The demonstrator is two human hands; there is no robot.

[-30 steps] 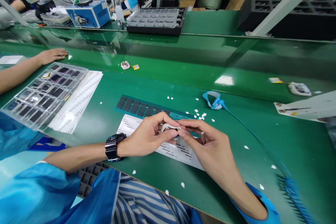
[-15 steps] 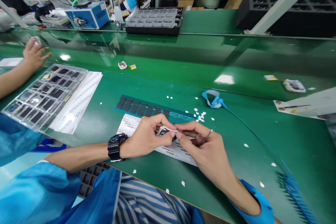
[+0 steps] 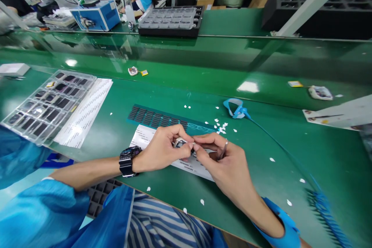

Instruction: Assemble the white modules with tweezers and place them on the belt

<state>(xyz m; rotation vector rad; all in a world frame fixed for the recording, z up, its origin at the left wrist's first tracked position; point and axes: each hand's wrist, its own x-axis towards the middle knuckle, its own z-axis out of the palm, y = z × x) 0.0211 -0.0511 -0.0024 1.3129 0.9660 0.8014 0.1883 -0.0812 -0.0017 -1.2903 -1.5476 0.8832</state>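
My left hand (image 3: 162, 149), a black watch on its wrist, pinches a small white-framed watch part (image 3: 180, 144) over a printed label sheet (image 3: 151, 141). My right hand (image 3: 225, 161) meets it at the part with thumb and forefinger and also grips thin metal tweezers (image 3: 223, 150) against the palm. Just beyond the hands lies a teal sheet of small dark pads (image 3: 157, 118). Several white paper bits (image 3: 221, 127) are scattered near it.
A clear tray of dark screens (image 3: 48, 102) lies at the left on a white printed sheet (image 3: 87, 110). A blue wrist strap (image 3: 236, 109) with its cord runs right. On the belt lie a small module (image 3: 133, 71) and another module (image 3: 319, 93). A black tray (image 3: 171, 21) stands behind.
The co-worker's hand and arm at the left have withdrawn out of view. My hands stay together on the small part, shifted slightly; the tweezers now show in my right hand.
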